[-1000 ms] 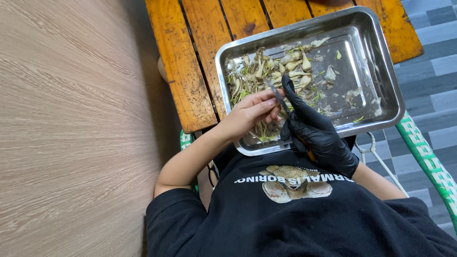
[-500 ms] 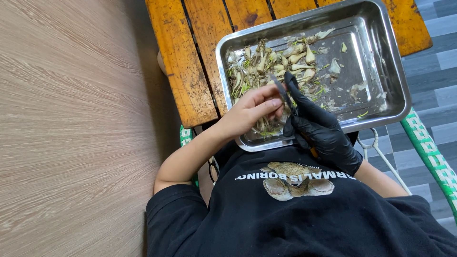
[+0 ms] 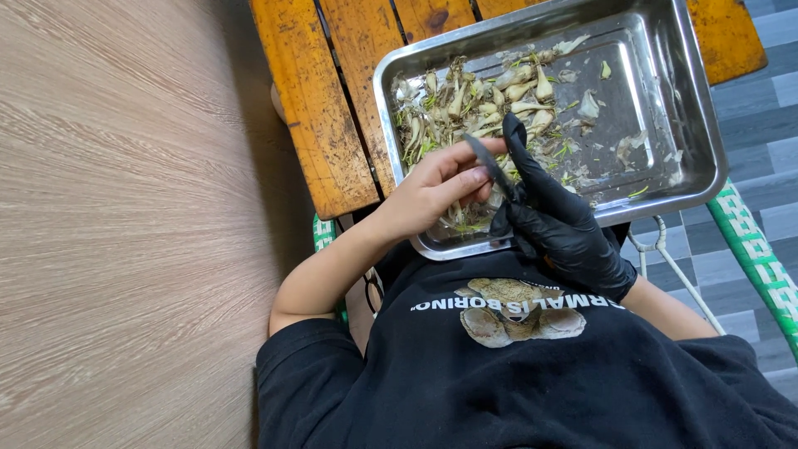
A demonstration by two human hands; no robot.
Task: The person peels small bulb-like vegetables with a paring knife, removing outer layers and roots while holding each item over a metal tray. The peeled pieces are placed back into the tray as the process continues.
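Over the steel tray [image 3: 690, 125], bare left hand [image 3: 432, 187], gloved right hand [image 3: 557, 220] with knife [image 3: 492, 166]

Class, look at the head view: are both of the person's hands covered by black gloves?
No: only the right hand wears a black glove, while the left hand is bare above the metal tray.

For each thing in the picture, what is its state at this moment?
left hand: bare, fingers pinching a small bulb
right hand: in a black glove, gripping a knife
knife: dark blade, tilted, against the bulb
metal tray: on the wooden table, holding bulbs and peelings
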